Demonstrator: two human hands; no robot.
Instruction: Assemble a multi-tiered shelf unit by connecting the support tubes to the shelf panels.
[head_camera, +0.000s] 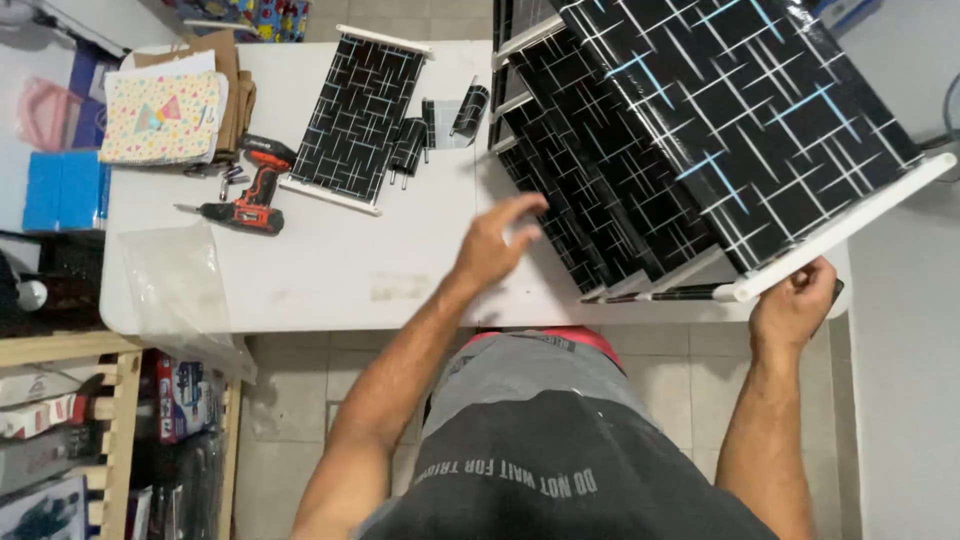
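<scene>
- Right hand (795, 300) grips the white end tube of the shelf unit (700, 130), which stands tilted on the bench (330, 270) at its right edge; grip sits low at a corner, so the unit could tip or slide off.
- Left hand (497, 243) is loose, fingers spread, holding nothing, just by the lower black panels; fingers could get pinched betw. tiers.
- Drill (250, 195) & spare panel (360, 120) lie well apart to the left; prob. safe.
</scene>
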